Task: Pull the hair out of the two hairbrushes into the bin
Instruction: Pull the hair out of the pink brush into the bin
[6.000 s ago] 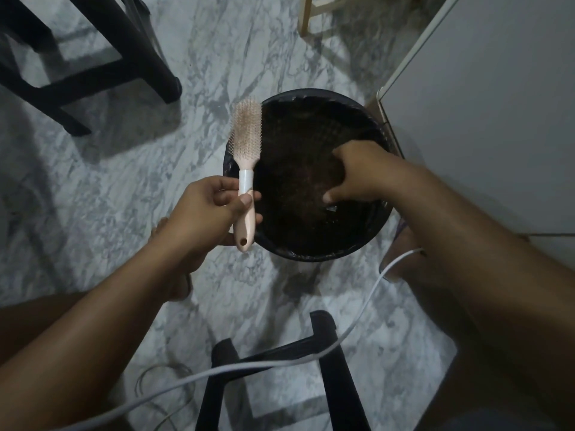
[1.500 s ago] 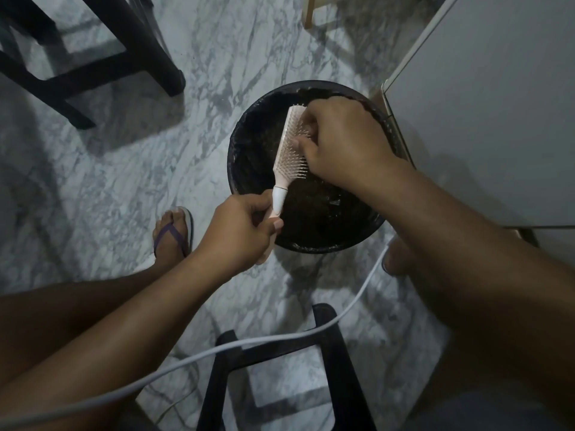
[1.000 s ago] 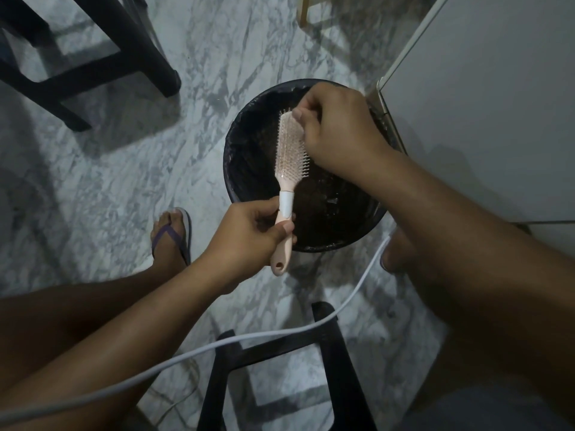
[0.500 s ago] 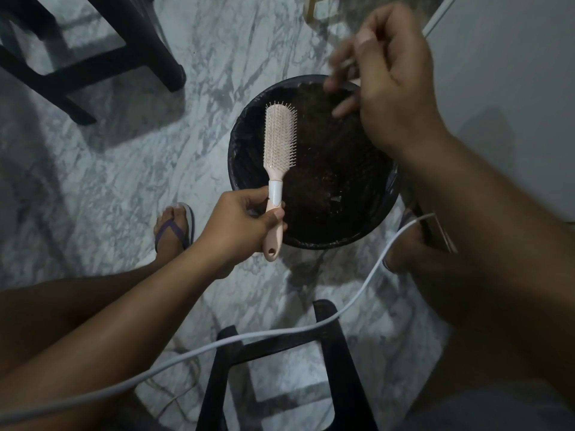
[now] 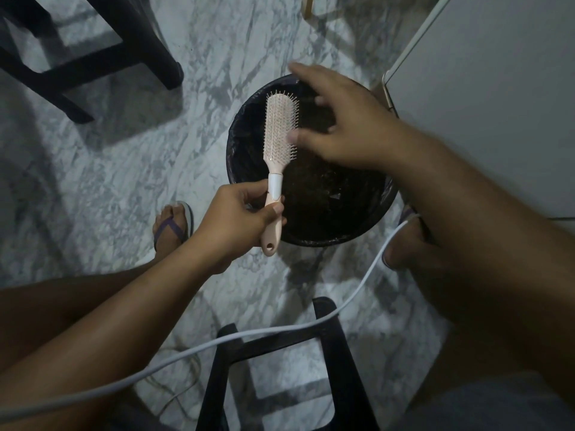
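A pink hairbrush [image 5: 278,132] with a white collar is held upright by its handle in my left hand [image 5: 239,216], bristles facing up, over the near left part of the round black bin [image 5: 239,144]. My right hand [image 5: 345,122] hovers over the bin just right of the brush head, fingers spread and blurred, thumb tip close to the bristles. I see nothing held in it. Dark hair lies inside the bin. Only one hairbrush is in view.
The bin stands on a grey marble floor beside a white cabinet [image 5: 497,88]. A black stool frame [image 5: 280,368] is near me, with a white cable [image 5: 342,312] across it. Dark furniture legs [image 5: 124,42] stand far left. My foot in a sandal [image 5: 172,225] is left of the bin.
My right hand has come down from above the bin's far rim to just beside the brush head. The brush in my left hand has barely moved.
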A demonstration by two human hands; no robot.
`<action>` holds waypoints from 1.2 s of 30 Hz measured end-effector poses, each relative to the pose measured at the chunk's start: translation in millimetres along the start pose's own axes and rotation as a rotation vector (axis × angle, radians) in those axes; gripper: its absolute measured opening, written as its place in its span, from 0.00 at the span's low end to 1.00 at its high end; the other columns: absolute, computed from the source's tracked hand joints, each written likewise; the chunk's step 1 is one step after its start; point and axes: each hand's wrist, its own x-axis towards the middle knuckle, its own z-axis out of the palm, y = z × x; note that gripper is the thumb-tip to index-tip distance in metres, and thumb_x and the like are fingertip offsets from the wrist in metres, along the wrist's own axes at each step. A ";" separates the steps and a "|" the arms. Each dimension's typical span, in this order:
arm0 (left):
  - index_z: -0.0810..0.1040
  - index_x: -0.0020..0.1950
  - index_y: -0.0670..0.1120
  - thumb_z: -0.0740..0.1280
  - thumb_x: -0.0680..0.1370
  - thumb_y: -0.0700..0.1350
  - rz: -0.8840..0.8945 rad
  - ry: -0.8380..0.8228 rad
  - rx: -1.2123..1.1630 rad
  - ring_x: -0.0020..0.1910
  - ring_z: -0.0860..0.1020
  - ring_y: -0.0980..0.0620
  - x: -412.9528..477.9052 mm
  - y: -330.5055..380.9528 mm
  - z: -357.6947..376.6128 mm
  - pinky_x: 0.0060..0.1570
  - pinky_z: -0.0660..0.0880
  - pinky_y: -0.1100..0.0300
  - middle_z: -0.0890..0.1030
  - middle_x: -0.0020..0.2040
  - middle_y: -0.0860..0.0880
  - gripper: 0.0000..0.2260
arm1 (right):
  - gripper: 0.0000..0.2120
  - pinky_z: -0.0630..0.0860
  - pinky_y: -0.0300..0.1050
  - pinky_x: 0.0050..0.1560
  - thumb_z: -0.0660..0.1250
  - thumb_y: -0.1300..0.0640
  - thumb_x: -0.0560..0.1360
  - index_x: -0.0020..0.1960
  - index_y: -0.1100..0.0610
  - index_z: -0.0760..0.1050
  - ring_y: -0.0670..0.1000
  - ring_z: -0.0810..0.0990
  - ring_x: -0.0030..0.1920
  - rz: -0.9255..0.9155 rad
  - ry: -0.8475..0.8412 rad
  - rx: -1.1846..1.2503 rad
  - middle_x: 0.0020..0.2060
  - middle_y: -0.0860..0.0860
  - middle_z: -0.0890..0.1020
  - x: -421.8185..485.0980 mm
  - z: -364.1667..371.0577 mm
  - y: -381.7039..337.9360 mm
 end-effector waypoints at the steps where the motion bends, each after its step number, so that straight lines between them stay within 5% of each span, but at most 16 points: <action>1: 0.82 0.65 0.45 0.69 0.80 0.38 0.005 0.001 0.002 0.46 0.87 0.49 0.4 -0.4 0.0 0.46 0.85 0.47 0.85 0.53 0.46 0.14 | 0.40 0.62 0.46 0.73 0.75 0.49 0.73 0.79 0.44 0.58 0.54 0.56 0.79 -0.050 -0.033 -0.021 0.80 0.53 0.55 -0.6 5.0 -3.6; 5: 0.82 0.65 0.48 0.70 0.79 0.38 0.051 0.027 0.051 0.46 0.87 0.52 1.5 -2.3 -1.6 0.49 0.84 0.46 0.86 0.52 0.50 0.15 | 0.33 0.61 0.41 0.74 0.79 0.55 0.69 0.71 0.50 0.73 0.55 0.65 0.76 -0.106 -0.024 -0.175 0.79 0.57 0.59 2.9 22.9 -8.9; 7: 0.82 0.66 0.49 0.70 0.79 0.38 0.078 0.044 0.059 0.45 0.87 0.53 2.8 -1.5 -4.6 0.49 0.84 0.48 0.85 0.49 0.54 0.16 | 0.27 0.70 0.48 0.72 0.79 0.57 0.69 0.67 0.55 0.77 0.58 0.73 0.71 -0.138 0.051 -0.180 0.75 0.60 0.66 2.7 25.1 -9.4; 10: 0.82 0.65 0.49 0.70 0.79 0.38 0.085 0.051 0.032 0.43 0.86 0.54 6.0 1.7 -10.3 0.46 0.84 0.49 0.85 0.46 0.56 0.15 | 0.12 0.80 0.55 0.58 0.74 0.61 0.71 0.54 0.62 0.84 0.61 0.83 0.57 -0.248 0.223 -0.129 0.63 0.64 0.79 -0.8 30.1 -10.1; 13: 0.82 0.64 0.48 0.69 0.80 0.38 0.048 0.025 -0.029 0.45 0.87 0.51 4.7 2.4 -7.7 0.42 0.84 0.50 0.84 0.46 0.51 0.14 | 0.09 0.82 0.49 0.53 0.70 0.62 0.72 0.49 0.62 0.86 0.56 0.86 0.49 -0.291 0.323 -0.082 0.48 0.59 0.87 -1.5 31.1 -14.0; 18: 0.83 0.63 0.46 0.69 0.81 0.38 -0.003 0.024 -0.070 0.46 0.87 0.49 4.9 -0.9 -4.9 0.38 0.83 0.55 0.83 0.50 0.47 0.12 | 0.06 0.81 0.40 0.45 0.71 0.62 0.74 0.49 0.61 0.85 0.44 0.84 0.38 -0.206 0.427 0.122 0.40 0.53 0.87 2.2 5.7 -18.7; 24: 0.82 0.63 0.43 0.68 0.81 0.38 -0.001 0.050 -0.079 0.44 0.87 0.52 7.9 -0.2 -11.9 0.36 0.82 0.57 0.84 0.48 0.47 0.11 | 0.07 0.82 0.35 0.44 0.69 0.58 0.77 0.50 0.61 0.83 0.45 0.85 0.40 -0.183 0.629 0.179 0.41 0.50 0.84 -7.5 -31.9 -9.8; 29: 0.82 0.62 0.44 0.69 0.81 0.38 0.008 0.059 -0.092 0.45 0.87 0.52 8.6 2.9 -12.3 0.38 0.83 0.56 0.84 0.50 0.47 0.11 | 0.04 0.83 0.44 0.49 0.71 0.59 0.77 0.49 0.58 0.84 0.48 0.85 0.39 0.098 0.286 0.042 0.40 0.52 0.86 -8.0 -13.8 11.2; 32: 0.82 0.62 0.44 0.69 0.80 0.39 0.018 0.063 -0.094 0.47 0.87 0.50 9.9 5.2 -13.3 0.39 0.84 0.54 0.85 0.51 0.46 0.11 | 0.11 0.76 0.45 0.62 0.69 0.57 0.78 0.59 0.56 0.82 0.53 0.81 0.59 0.283 -0.114 -0.200 0.59 0.56 0.82 -3.9 -0.8 24.1; 34: 0.83 0.62 0.44 0.69 0.80 0.39 0.021 0.059 -0.086 0.47 0.87 0.49 10.0 6.0 -13.1 0.40 0.84 0.52 0.85 0.53 0.45 0.11 | 0.20 0.68 0.49 0.69 0.66 0.55 0.80 0.71 0.55 0.73 0.58 0.70 0.72 0.330 -0.325 -0.301 0.74 0.58 0.68 -3.8 -0.1 27.2; 36: 0.82 0.62 0.44 0.69 0.80 0.39 0.017 0.053 -0.076 0.48 0.87 0.49 9.6 6.2 -12.6 0.42 0.85 0.50 0.85 0.53 0.45 0.11 | 0.23 0.68 0.48 0.69 0.66 0.54 0.80 0.74 0.54 0.69 0.56 0.70 0.72 0.311 -0.339 -0.286 0.74 0.56 0.70 -3.7 -5.1 28.5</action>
